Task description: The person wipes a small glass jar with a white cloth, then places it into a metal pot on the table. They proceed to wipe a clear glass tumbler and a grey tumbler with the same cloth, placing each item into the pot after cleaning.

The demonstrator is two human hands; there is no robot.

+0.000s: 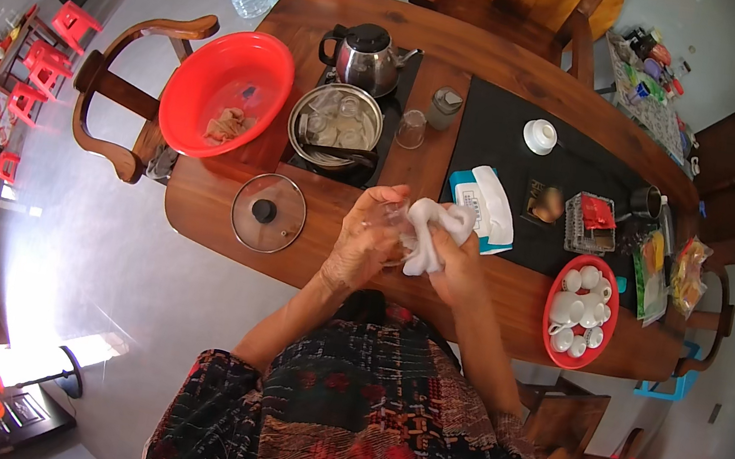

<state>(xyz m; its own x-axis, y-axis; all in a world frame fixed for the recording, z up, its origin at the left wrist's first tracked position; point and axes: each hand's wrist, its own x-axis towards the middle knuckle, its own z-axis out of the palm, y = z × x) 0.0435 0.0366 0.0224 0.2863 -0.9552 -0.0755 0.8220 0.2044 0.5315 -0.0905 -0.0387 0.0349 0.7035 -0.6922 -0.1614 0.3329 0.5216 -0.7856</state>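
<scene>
My left hand (359, 246) is closed around a clear drinking glass (400, 227) near the table's front edge. In my right hand (459, 268) is a bunched white tissue or cloth (430, 233), pressed against the glass; part of the glass is hidden by it and by my fingers. Just beyond my hands, a white-and-teal tissue pack (483, 209) lies on the table. A steel pot (292, 128) holding several clear glasses in water stands beyond my left hand, with a dark handle-like tool across its near side. One more clear glass (410, 129) stands right of the pot.
A red basin (179, 94) with a crumpled cloth sits at the table's left end. Nearby are a glass lid (268, 212) and steel kettle (366, 58). On the right are a red tray (570, 362) of white cups, a wire basket (578, 236) and a white bowl (540, 137).
</scene>
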